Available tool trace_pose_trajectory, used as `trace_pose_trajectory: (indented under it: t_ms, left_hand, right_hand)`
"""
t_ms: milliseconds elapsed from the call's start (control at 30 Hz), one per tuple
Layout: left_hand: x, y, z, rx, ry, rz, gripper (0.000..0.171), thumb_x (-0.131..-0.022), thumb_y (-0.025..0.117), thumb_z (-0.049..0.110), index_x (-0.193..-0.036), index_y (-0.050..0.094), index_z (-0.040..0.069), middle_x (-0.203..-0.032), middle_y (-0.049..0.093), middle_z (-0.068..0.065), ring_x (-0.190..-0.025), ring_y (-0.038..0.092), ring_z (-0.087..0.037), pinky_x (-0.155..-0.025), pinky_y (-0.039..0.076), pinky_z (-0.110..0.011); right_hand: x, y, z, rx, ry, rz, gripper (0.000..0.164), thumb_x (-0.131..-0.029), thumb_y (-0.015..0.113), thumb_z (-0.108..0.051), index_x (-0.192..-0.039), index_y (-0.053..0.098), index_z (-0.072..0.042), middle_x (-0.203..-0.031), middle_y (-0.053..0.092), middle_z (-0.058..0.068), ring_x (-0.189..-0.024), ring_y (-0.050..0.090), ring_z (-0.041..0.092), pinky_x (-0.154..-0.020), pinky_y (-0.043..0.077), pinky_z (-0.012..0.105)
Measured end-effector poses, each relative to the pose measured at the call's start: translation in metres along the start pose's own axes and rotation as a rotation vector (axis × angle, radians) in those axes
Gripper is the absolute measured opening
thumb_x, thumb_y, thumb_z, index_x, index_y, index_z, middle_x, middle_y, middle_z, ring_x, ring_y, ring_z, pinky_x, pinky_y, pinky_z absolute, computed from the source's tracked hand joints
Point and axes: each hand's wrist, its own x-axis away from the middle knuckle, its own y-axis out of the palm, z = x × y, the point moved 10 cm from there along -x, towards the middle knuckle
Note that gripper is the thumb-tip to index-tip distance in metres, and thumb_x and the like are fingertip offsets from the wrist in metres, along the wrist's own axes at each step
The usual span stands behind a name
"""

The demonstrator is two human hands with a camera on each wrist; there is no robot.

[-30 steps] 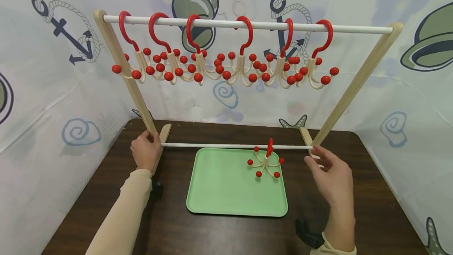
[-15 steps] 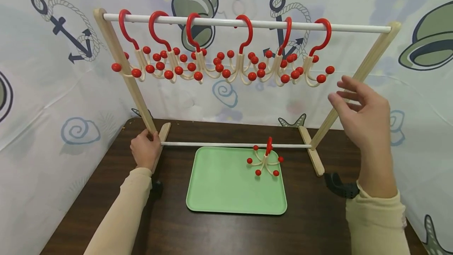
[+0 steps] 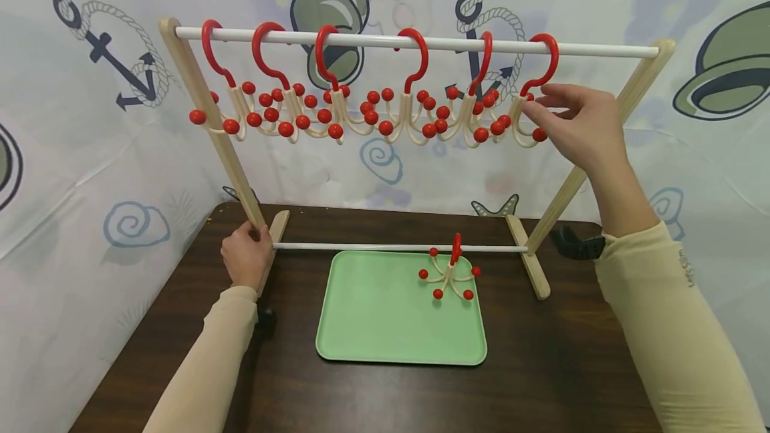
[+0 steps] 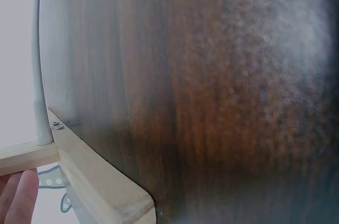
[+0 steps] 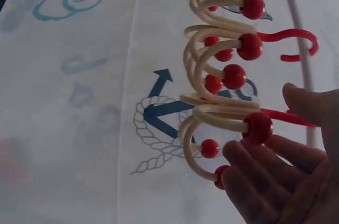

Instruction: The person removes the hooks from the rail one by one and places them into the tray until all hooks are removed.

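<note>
Several hangers with red hooks and curved cream arms tipped with red balls hang from the white top rod [image 3: 373, 40] of a wooden rack. At the rightmost hanger [image 3: 519, 112], my right hand [image 3: 580, 122] has its thumb and fingers spread on either side of the stem, apart from each other. In the right wrist view, that hanger's red ball [image 5: 258, 127] is close to the fingers; contact is unclear. My left hand [image 3: 246, 256] grips the foot of the rack's left post [image 3: 231, 166]. In the left wrist view, fingertips [image 4: 24, 195] show beside the wood.
One more hanger [image 3: 450, 276] lies on the back right of a green tray [image 3: 385, 326]. Behind the tray runs the lower white rod [image 3: 385, 247]. The right post [image 3: 571, 186] slants up beside my right forearm. A patterned cloth [image 3: 421, 179] stands behind the dark table [image 3: 385, 399].
My right hand has risen from the lower right corner of the rack, then moved left to the rightmost hanger. My left hand has stayed on the left post. The rightmost hangers shifted slightly left.
</note>
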Motion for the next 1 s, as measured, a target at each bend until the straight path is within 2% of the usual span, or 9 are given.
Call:
trace_pose_trajectory:
  t_ms: [200,333,500,667,1000]
  left_hand:
    - [-0.001,0.0,0.0,-0.006,0.0,0.001,0.026,-0.093,0.062,0.022,-0.096,0.071,-0.003,-0.077,0.068,-0.02,-0.069,0.062,-0.042,-0.066,0.046,-0.055]
    - [-0.002,-0.001,0.0,-0.008,0.001,0.006,0.026,-0.093,0.062,0.022,-0.096,0.071,-0.002,-0.076,0.067,-0.02,-0.069,0.062,-0.042,-0.066,0.046,-0.055]
    - [0.0,-0.001,-0.001,-0.005,-0.001,0.005,0.026,-0.092,0.062,0.022,-0.096,0.071,-0.002,-0.076,0.068,-0.019,-0.069,0.062,-0.042,-0.067,0.046,-0.056]
    - [-0.001,-0.001,-0.004,-0.007,-0.014,0.008,0.026,-0.093,0.062,0.023,-0.097,0.071,-0.001,-0.077,0.068,-0.019,-0.07,0.062,-0.042,-0.067,0.046,-0.056]
    - [-0.001,0.002,-0.004,-0.007,-0.035,-0.009,0.027,-0.093,0.062,0.024,-0.1,0.071,-0.001,-0.08,0.068,-0.02,-0.072,0.063,-0.042,-0.068,0.047,-0.056]
  right_hand:
    - [-0.012,0.016,-0.001,0.049,0.01,-0.119,0.068,-0.09,0.059,-0.057,-0.141,0.055,-0.012,-0.13,0.062,0.015,-0.112,0.061,0.03,-0.079,0.051,0.033]
    - [-0.015,0.022,0.0,0.063,-0.001,-0.153,0.064,-0.092,0.058,-0.052,-0.139,0.055,-0.009,-0.123,0.065,0.017,-0.104,0.065,0.029,-0.08,0.051,0.036]
    - [-0.02,0.023,-0.002,0.128,-0.05,-0.125,0.059,-0.094,0.057,-0.05,-0.136,0.059,-0.007,-0.119,0.067,0.017,-0.104,0.065,0.031,-0.074,0.053,0.035]
    - [-0.022,0.019,-0.005,0.172,-0.094,-0.096,0.057,-0.094,0.058,-0.047,-0.13,0.063,-0.004,-0.114,0.069,0.019,-0.102,0.063,0.032,-0.069,0.049,0.032]
    - [-0.022,0.008,-0.004,0.174,-0.117,-0.065,0.053,-0.093,0.06,-0.044,-0.125,0.066,-0.003,-0.108,0.071,0.018,-0.093,0.068,0.03,-0.063,0.045,0.018]
